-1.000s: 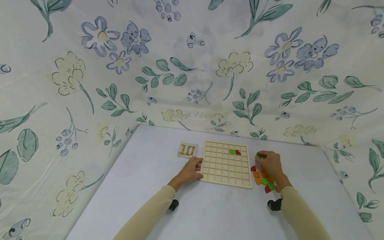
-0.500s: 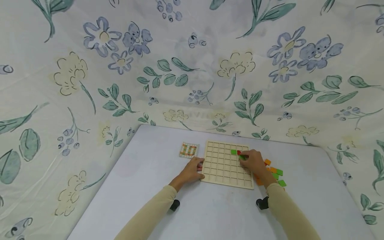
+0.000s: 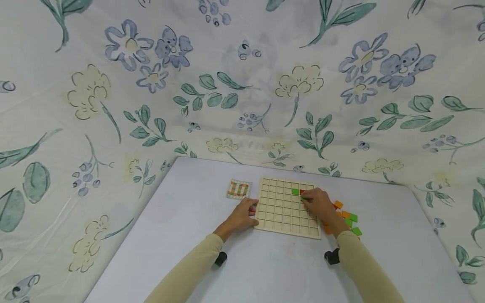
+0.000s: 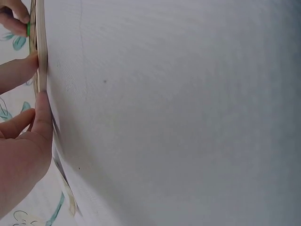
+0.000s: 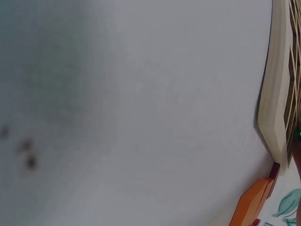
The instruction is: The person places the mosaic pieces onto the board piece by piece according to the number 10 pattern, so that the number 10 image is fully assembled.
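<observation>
A pale wooden grid board (image 3: 280, 214) lies flat on the white table, with a green square tile (image 3: 295, 192) and a red tile (image 3: 301, 192) in neighbouring cells near its far right corner. My left hand (image 3: 239, 213) holds the board by its left edge; in the left wrist view my left hand (image 4: 28, 146) has thumb and fingertips against the board's side (image 4: 42, 52). My right hand (image 3: 319, 206) pinches a green tile (image 3: 305, 198) over the board, just nearer than the red one. The fingers hide part of that tile. In the right wrist view the board's corner (image 5: 273, 117) shows.
Several loose tiles lie right of the board, among them an orange tile (image 3: 338, 204) and a green tile (image 3: 356, 231). A small checked pattern card (image 3: 239, 189) is beyond my left hand. Floral fabric (image 3: 242, 105) rises behind the table (image 3: 182, 235).
My right hand has moved left from the loose tiles to the board, bringing the green tile beside the red one. The left hand stays on the board's edge.
</observation>
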The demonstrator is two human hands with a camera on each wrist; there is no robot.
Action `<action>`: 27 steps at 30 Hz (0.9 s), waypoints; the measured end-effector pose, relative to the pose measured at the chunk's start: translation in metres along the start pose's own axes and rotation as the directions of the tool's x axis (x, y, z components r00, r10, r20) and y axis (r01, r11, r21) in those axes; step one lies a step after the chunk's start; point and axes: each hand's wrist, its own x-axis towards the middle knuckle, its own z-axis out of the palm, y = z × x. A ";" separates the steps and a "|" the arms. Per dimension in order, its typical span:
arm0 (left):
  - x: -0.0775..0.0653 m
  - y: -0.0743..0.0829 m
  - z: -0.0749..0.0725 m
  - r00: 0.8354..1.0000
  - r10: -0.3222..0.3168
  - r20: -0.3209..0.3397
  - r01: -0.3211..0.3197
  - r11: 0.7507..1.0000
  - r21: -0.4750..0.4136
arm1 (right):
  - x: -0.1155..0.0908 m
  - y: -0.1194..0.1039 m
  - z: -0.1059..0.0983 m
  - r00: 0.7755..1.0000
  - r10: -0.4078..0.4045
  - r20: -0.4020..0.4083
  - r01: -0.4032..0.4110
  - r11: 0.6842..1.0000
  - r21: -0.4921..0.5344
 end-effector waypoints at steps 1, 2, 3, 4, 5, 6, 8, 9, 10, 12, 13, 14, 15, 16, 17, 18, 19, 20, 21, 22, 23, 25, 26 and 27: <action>0.000 0.000 0.000 1.000 0.001 0.001 -0.001 1.000 0.000 | 0.000 0.000 0.000 1.000 -0.008 0.013 0.008 1.000 -0.005; 0.000 0.000 0.000 1.000 -0.004 0.003 0.004 1.000 0.000 | -0.001 -0.001 -0.001 0.999 -0.014 0.030 0.014 1.000 -0.019; 0.000 -0.001 0.000 1.000 -0.003 0.004 0.003 1.000 0.001 | -0.001 -0.001 -0.001 0.999 -0.010 0.049 0.011 1.000 -0.028; 0.000 -0.001 0.000 1.000 -0.001 0.004 0.001 1.000 0.000 | -0.002 -0.002 -0.002 0.998 -0.003 0.065 0.005 1.000 -0.029; 0.000 -0.001 0.000 1.000 0.003 0.003 -0.003 1.000 -0.002 | -0.002 -0.003 -0.002 0.997 0.010 0.082 -0.007 1.000 -0.031; 0.000 0.000 0.000 1.000 0.003 0.002 -0.003 1.000 -0.003 | -0.002 -0.004 -0.003 0.995 0.027 0.095 -0.025 0.999 -0.026; 0.000 0.000 -0.001 1.000 0.005 -0.002 -0.005 1.000 -0.005 | -0.003 -0.006 -0.004 0.992 0.056 0.116 -0.054 0.998 -0.022; 0.000 0.001 -0.001 1.000 0.005 -0.004 -0.005 1.000 -0.006 | -0.003 -0.008 -0.005 0.990 0.071 0.118 -0.069 0.997 -0.017; 0.000 0.002 -0.001 1.000 0.004 -0.005 -0.004 1.000 -0.007 | -0.003 -0.009 -0.006 0.991 0.070 0.117 -0.068 0.997 -0.023; 0.000 0.002 -0.002 1.000 0.001 -0.002 -0.001 1.000 -0.006 | -0.004 -0.010 -0.006 0.993 0.059 0.104 -0.056 0.998 -0.036; 0.000 0.002 -0.002 1.000 0.002 -0.002 -0.002 1.000 -0.005 | -0.005 -0.010 -0.006 0.994 0.050 0.099 -0.046 0.998 -0.042; 0.000 0.001 -0.002 1.000 0.000 -0.001 0.000 1.000 -0.006 | -0.005 -0.011 -0.007 0.994 0.045 0.095 -0.041 0.998 -0.042; 0.000 0.001 -0.002 1.000 -0.004 0.001 0.004 1.000 -0.006 | -0.006 -0.011 -0.006 0.995 0.034 0.092 -0.030 0.998 -0.048; 0.000 0.001 -0.002 1.000 0.000 0.001 0.000 1.000 -0.007 | -0.006 -0.011 -0.006 0.996 0.027 0.089 -0.023 0.998 -0.051; 0.000 0.000 -0.002 1.000 0.002 0.001 -0.001 1.000 -0.007 | -0.006 -0.010 -0.006 0.996 0.021 0.087 -0.017 0.998 -0.052; 0.000 0.001 -0.003 1.000 0.001 0.001 -0.001 1.000 -0.004 | -0.006 -0.010 -0.006 0.996 0.028 0.089 -0.023 0.998 -0.052; 0.000 0.001 -0.003 1.000 0.002 0.002 -0.002 1.000 -0.002 | -0.007 -0.010 -0.006 0.995 0.040 0.087 -0.037 0.999 -0.037; -0.001 0.001 -0.003 1.000 0.003 0.003 -0.003 1.000 -0.003 | -0.008 -0.008 -0.006 0.996 0.044 0.079 -0.042 0.999 -0.030; -0.001 0.001 -0.003 1.000 0.002 0.005 -0.002 1.000 -0.003 | -0.009 -0.006 -0.006 0.997 0.050 0.065 -0.049 0.999 -0.025; -0.001 0.001 -0.003 1.000 0.001 0.007 -0.001 1.000 -0.003 | -0.011 -0.005 -0.008 0.997 0.071 0.044 -0.071 0.998 -0.001; -0.001 0.002 -0.003 1.000 -0.004 0.009 0.004 1.000 -0.001 | -0.013 -0.002 -0.010 0.996 0.083 0.019 -0.084 0.996 0.018; -0.001 0.002 -0.003 1.000 -0.010 0.013 0.010 1.000 -0.006 | -0.017 0.002 -0.016 0.990 0.136 -0.034 -0.134 0.990 0.054; -0.001 0.002 -0.003 1.000 -0.011 0.012 0.011 1.000 -0.009 | -0.019 0.005 -0.020 0.984 0.167 -0.059 -0.163 0.985 0.064; -0.001 0.003 -0.003 1.000 -0.012 0.010 0.012 1.000 -0.007 | -0.021 0.007 -0.024 0.976 0.201 -0.080 -0.196 0.978 0.073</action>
